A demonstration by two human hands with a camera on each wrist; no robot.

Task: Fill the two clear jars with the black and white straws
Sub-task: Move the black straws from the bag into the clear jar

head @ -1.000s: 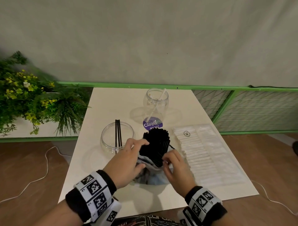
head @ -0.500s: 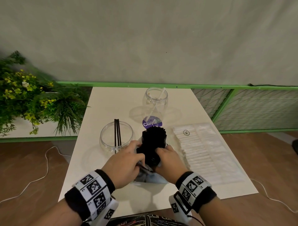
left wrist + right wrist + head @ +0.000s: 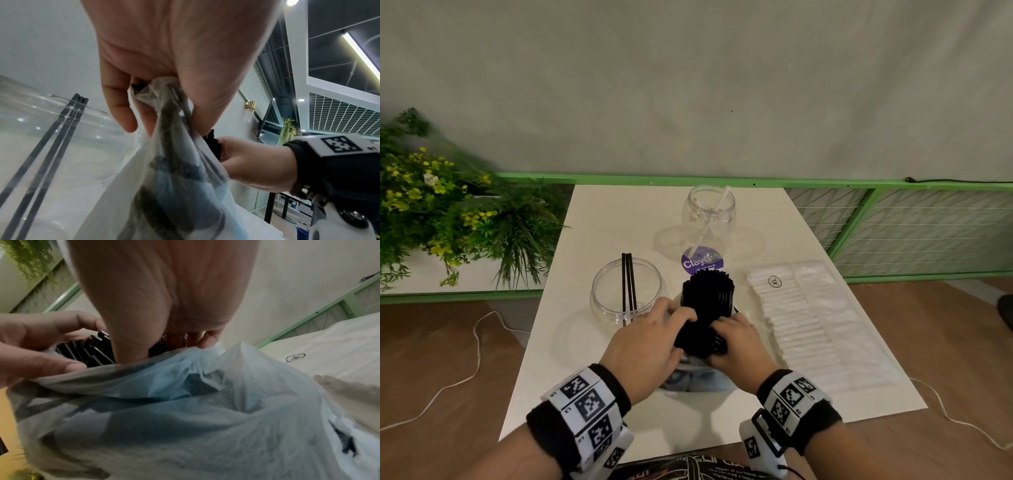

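A thick bundle of black straws [image 3: 708,297] stands upright on the table, its lower half in a thin plastic bag [image 3: 693,378]. My left hand [image 3: 678,318] grips the bundle and the bag's edge [image 3: 164,104] from the left. From the right, my right hand [image 3: 726,324] wraps its fingers round the same straws [image 3: 86,352]. The near clear jar [image 3: 604,301] holds three black straws [image 3: 628,284] and stands just left of my hands. The far clear jar [image 3: 690,209] holds one white straw [image 3: 717,210].
A flat clear pack of white straws [image 3: 815,322] lies on the right part of the white table [image 3: 619,219]. A purple round label [image 3: 702,262] shows at the far jar's base. Plants [image 3: 448,212] stand to the left, and a green rail [image 3: 825,183] runs behind.
The right hand left the bag's edge and closed round the bundle. The bundle went from leaning right to standing upright, and both hands drew closer together on it.
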